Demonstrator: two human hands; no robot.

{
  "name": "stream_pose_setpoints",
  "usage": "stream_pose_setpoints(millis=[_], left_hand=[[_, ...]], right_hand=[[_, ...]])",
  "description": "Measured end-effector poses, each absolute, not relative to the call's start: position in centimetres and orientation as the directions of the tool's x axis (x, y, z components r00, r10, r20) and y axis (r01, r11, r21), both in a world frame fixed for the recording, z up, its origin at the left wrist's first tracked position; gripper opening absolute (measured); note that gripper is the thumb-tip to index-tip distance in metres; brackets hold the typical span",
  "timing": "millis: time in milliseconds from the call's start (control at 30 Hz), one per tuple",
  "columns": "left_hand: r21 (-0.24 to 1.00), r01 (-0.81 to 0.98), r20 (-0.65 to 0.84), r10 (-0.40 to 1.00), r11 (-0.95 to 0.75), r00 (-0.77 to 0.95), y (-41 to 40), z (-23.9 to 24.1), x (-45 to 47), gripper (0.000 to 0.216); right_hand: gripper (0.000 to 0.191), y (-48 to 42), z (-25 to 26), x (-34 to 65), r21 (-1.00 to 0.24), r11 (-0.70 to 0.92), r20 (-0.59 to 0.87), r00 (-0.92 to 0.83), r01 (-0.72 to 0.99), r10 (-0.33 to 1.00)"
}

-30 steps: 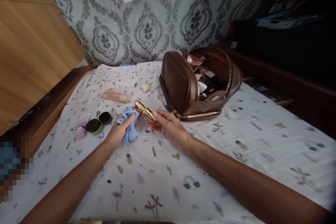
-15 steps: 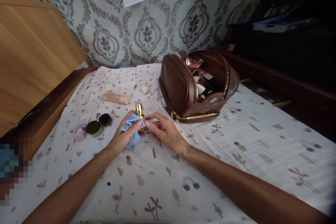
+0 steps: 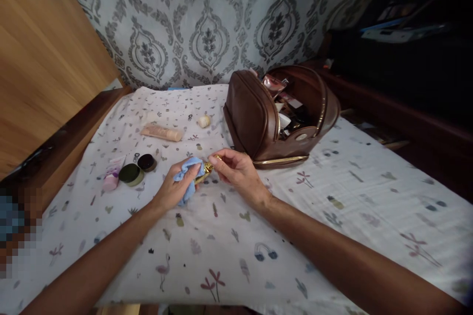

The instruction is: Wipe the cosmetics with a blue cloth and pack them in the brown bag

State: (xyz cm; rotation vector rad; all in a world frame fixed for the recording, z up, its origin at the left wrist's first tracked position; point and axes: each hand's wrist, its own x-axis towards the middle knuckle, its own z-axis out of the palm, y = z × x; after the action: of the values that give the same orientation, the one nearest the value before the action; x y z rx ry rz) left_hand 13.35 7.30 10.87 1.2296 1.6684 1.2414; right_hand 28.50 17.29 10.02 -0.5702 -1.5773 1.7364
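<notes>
My left hand (image 3: 176, 182) is closed around a light blue cloth (image 3: 187, 194), which is wrapped against a small shiny gold bottle (image 3: 208, 167). Thumb and fingers of my right hand (image 3: 236, 172) pinch the gold bottle's far end, so the bottle lies tilted between both hands. Part of it is hidden by the cloth and fingers. Left of the hands lie a dark-lidded green jar (image 3: 131, 175), a smaller black-lidded jar (image 3: 147, 162) and a pink tube (image 3: 113, 174). Beyond them is a beige tube (image 3: 161, 132), with a small cream-coloured container (image 3: 204, 121) nearby.
A brown cosmetic bag (image 3: 247, 113) stands unzipped at the right, filled with several items. White printed cloth (image 3: 214, 256) covers the surface. A wooden panel (image 3: 48, 44) borders the left, patterned wallpaper (image 3: 209, 39) the back, and a dark recess (image 3: 414, 74) the right.
The gold bottle has gone from upright to tilted toward the right. My right hand has moved slightly up and right and now pinches its end. The view has shifted a little.
</notes>
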Motion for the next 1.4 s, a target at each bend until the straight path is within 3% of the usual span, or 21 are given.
stream_pose_setpoints(millis=[133,333,633,867,1067,1400], left_hand=[[0.964,0.189,-0.112,0.933,0.185,-0.343,7.4,10.0,12.5,0.053],[0.988,0.03,-0.133,0.922,0.154,-0.363,7.8,9.3,12.1,0.052],[0.991,0.085,-0.074,0.953,0.103,-0.294,7.5,9.3,11.8,0.047],[0.988,-0.018,-0.148,0.922,0.152,-0.358,7.8,9.3,12.0,0.049],[0.983,-0.116,-0.178,0.901,0.143,-0.396,8.1,9.5,12.3,0.059],[0.99,-0.069,-0.139,0.931,0.123,-0.338,7.9,9.1,11.8,0.044]], right_hand=[[0.045,17.3,10.0,28.7,-0.979,-0.009,0.13,-0.655,-0.205,0.745],[0.04,17.3,9.8,28.8,-0.972,-0.029,0.137,-0.661,-0.234,0.738],[0.053,17.5,9.7,28.5,-0.978,-0.073,0.065,-0.612,-0.198,0.788],[0.057,18.0,9.3,28.4,-0.977,-0.089,0.046,-0.598,-0.196,0.8],[0.045,18.0,9.4,28.6,-0.97,-0.07,0.094,-0.625,-0.234,0.775],[0.034,17.7,10.0,28.9,-0.967,-0.103,0.074,-0.643,-0.233,0.762]])
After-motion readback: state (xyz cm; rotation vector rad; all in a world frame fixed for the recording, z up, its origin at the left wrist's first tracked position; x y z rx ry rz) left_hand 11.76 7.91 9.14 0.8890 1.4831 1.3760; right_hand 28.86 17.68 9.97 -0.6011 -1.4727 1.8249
